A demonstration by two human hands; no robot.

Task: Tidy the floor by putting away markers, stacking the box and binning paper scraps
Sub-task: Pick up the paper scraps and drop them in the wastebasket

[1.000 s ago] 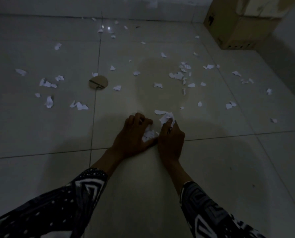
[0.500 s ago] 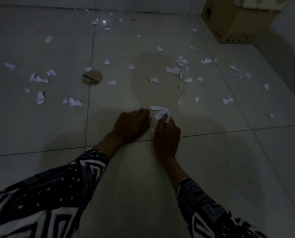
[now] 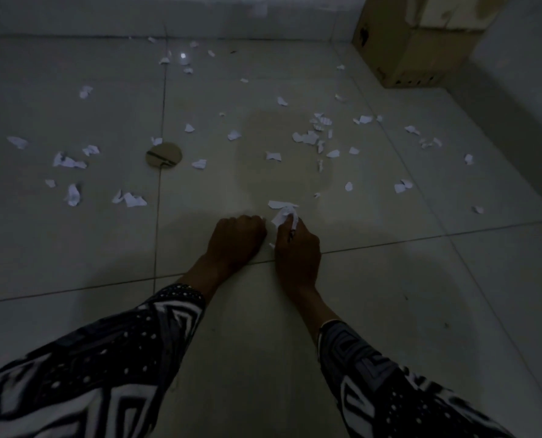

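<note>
On the dim tiled floor, both hands work among paper scraps.
Right hand pinches a crumpled scrap; left hand is clenched, its contents hidden. Far right, a cardboard box stands by the wall, its inside unseen; a cardboard disc lies left.

Your hands sit at six o'clock on the floor, left hand just beside right hand. Paper scraps spread from nine to two o'clock; the disc at eleven, the box at one
</note>
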